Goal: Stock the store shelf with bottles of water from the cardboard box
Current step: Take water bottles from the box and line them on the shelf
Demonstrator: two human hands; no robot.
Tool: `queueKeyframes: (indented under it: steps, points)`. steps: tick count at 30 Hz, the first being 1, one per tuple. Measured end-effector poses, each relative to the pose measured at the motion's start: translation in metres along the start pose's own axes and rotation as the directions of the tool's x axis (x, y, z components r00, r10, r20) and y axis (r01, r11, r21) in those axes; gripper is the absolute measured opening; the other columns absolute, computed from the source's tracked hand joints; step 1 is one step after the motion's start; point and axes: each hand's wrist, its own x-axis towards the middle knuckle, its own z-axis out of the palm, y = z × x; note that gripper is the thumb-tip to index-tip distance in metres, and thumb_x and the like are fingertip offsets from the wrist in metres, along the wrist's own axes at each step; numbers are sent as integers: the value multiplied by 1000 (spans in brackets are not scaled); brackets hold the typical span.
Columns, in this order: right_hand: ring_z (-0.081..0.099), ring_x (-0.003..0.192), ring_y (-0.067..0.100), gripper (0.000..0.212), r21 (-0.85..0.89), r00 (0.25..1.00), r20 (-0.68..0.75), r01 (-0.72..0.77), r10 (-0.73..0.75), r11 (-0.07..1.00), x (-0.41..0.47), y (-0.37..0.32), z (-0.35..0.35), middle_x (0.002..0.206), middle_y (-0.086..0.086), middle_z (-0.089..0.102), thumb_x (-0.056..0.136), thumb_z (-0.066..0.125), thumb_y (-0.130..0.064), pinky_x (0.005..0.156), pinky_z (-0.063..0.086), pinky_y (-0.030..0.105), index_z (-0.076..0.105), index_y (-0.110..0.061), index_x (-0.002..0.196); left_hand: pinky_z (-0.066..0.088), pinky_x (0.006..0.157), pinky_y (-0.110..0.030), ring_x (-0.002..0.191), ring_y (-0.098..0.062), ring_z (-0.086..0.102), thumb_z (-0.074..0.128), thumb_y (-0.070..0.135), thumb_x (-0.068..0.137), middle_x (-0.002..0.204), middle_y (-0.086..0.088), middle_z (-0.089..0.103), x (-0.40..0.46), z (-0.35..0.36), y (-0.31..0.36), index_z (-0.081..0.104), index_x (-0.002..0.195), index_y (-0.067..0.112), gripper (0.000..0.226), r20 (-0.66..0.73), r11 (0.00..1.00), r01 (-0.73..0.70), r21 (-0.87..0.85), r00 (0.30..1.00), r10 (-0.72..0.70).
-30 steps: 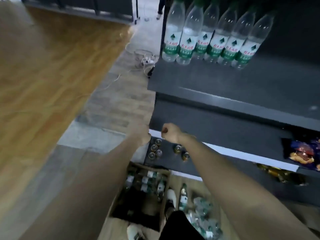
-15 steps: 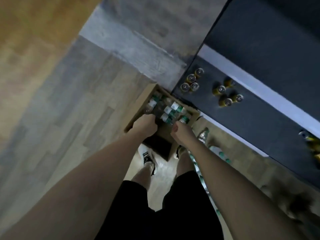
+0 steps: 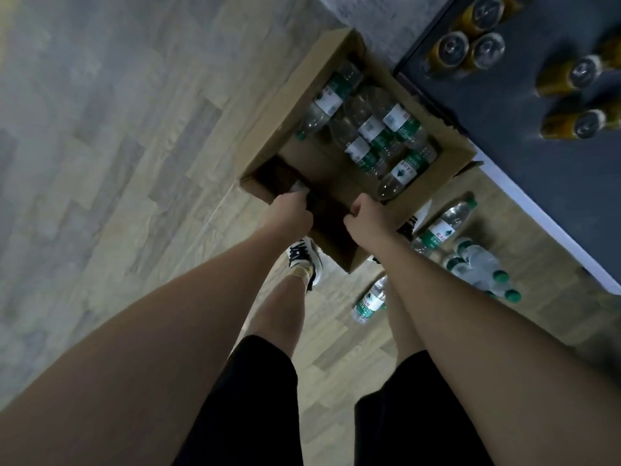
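In the head view, the cardboard box (image 3: 339,176) is seen on the floor, just beside the corner of the dark shelf (image 3: 524,136), and both arms are stretched down to its near end. The bottles of water (image 3: 373,129) are lying flat, packed at the far end of the box, at about one o'clock from the hands; their long axes are directed roughly from eleven to five o'clock, one of them more toward seven o'clock. The right hand (image 3: 368,218) is judged the nearer one, since the closest bottle is almost touching it at one o'clock. This hand is curled into a fist, and it cannot be told whether the box edge is gripped. The left hand (image 3: 290,211) is curled too, and something pale is possibly pinched at its fingertips; it cannot be told. White and green labels are seen, with a dark triangle mark, but the writing cannot be read. More bottles (image 3: 470,260) are lying loose on the floor at three o'clock of the hands.
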Motion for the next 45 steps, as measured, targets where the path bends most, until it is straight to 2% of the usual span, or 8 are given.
queueKeyframes:
  steps: [4, 10, 18, 27, 33, 38, 42, 45]
  points:
    - [54, 92, 22, 17, -44, 998, 52, 28, -26, 999, 45, 14, 33, 112, 8, 59, 96, 57, -22, 74, 42, 32, 54, -14, 110, 37, 65, -33, 91, -32, 57, 44, 8, 86, 91, -10, 57, 40, 35, -26, 53, 90, 10, 10, -15, 999, 47, 4, 999, -47]
    - [59, 105, 28, 22, -18, 995, 94, -12, 14, 1000, 99, 23, 67, 115, 10, 61, 96, 57, -23, 85, 50, 38, 55, -12, 115, 40, 66, -35, 91, -28, 53, 43, 7, 87, 99, -9, 54, 95, 63, -51, 60, 107, 9, 26, -44, 996, 80, 38, 996, -78]
    - [59, 109, 30, 31, 7, 993, 69, -95, 94, 995, 140, 42, 110, 118, 11, 61, 93, 61, -22, 91, 51, 43, 55, -10, 120, 53, 81, -41, 108, -27, 52, 47, 14, 92, 118, -9, 54, 148, 85, -61, 52, 131, 20, 40, 72, 969, -31, 243, 997, 13]
    - [57, 114, 30, 42, 148, 990, 109, -101, 86, 984, 197, 52, 168, 120, 13, 60, 89, 65, -21, 97, 50, 42, 52, -7, 127, 55, 83, -45, 104, -28, 57, 47, 20, 95, 115, -8, 60, 208, 106, -95, 56, 125, 17, 32, 127, 923, -93, 374, 991, 48]
    - [38, 132, 36, 73, -94, 998, 57, -25, 31, 995, 246, 62, 192, 144, 20, 38, 85, 69, -32, 103, 38, 42, 33, -11, 145, 51, 77, -33, 91, -20, 59, 52, 22, 97, 107, -3, 62, 254, 110, -117, 62, 115, 20, 21, 140, 931, -20, 364, 990, -33]
    - [19, 144, 40, 89, -264, 982, 187, 27, 24, 964, 273, 53, 221, 157, 18, 19, 88, 69, -34, 111, 30, 53, 13, -16, 155, 50, 77, -35, 92, -24, 59, 53, 26, 97, 106, -7, 62, 272, 115, -121, 60, 118, 17, 24, 114, 882, 5, 472, 991, -66]
    - [22, 143, 41, 74, -338, 985, 173, 48, 12, 940, 282, 50, 226, 156, 20, 22, 92, 63, -24, 109, 35, 52, 22, -16, 153, 50, 72, -35, 84, -23, 59, 53, 26, 97, 94, -5, 58, 275, 118, -122, 60, 111, 17, 18, 139, 854, -12, 520, 988, -71]
    - [31, 140, 39, 94, -307, 960, 277, 41, 48, 951, 287, 45, 220, 155, 18, 28, 82, 74, -43, 109, 38, 47, 21, -15, 154, 47, 61, -31, 77, -21, 60, 52, 24, 97, 89, -4, 61, 271, 115, -127, 62, 108, 17, 17, 167, 856, -41, 515, 985, -53]
